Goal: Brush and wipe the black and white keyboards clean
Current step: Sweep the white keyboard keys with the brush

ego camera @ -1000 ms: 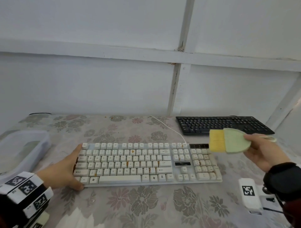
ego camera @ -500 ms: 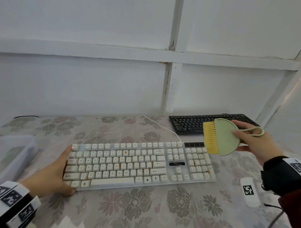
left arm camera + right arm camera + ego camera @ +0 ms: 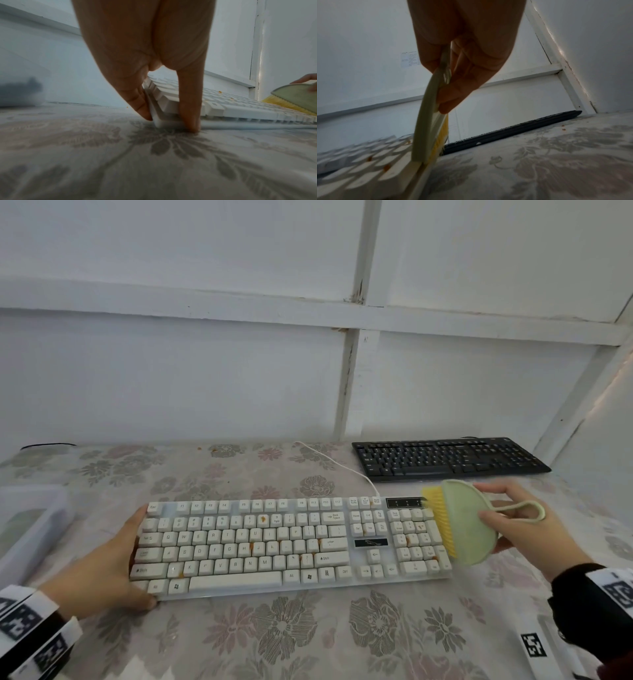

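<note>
The white keyboard (image 3: 274,542) (image 3: 240,108) (image 3: 359,169), speckled with orange crumbs, lies in the middle of the flowered table. My left hand (image 3: 113,563) (image 3: 154,67) grips its left end, fingers along the side edge and thumb at the front corner. My right hand (image 3: 520,529) (image 3: 462,60) holds a pale green brush (image 3: 469,522) (image 3: 295,93) (image 3: 426,115) with yellow bristles. The bristles rest on the number pad at the keyboard's right end. The black keyboard (image 3: 445,458) (image 3: 513,132) lies at the back right, untouched.
A clear plastic box (image 3: 30,525) stands at the left table edge. A white block with a black marker (image 3: 537,648) lies at the front right. The white cable (image 3: 335,463) runs from the white keyboard toward the wall. Loose crumbs dot the cloth (image 3: 308,638).
My right hand brought the brush down from above the number pad until its bristles touch the keys. The left hand stayed on the keyboard's left end.
</note>
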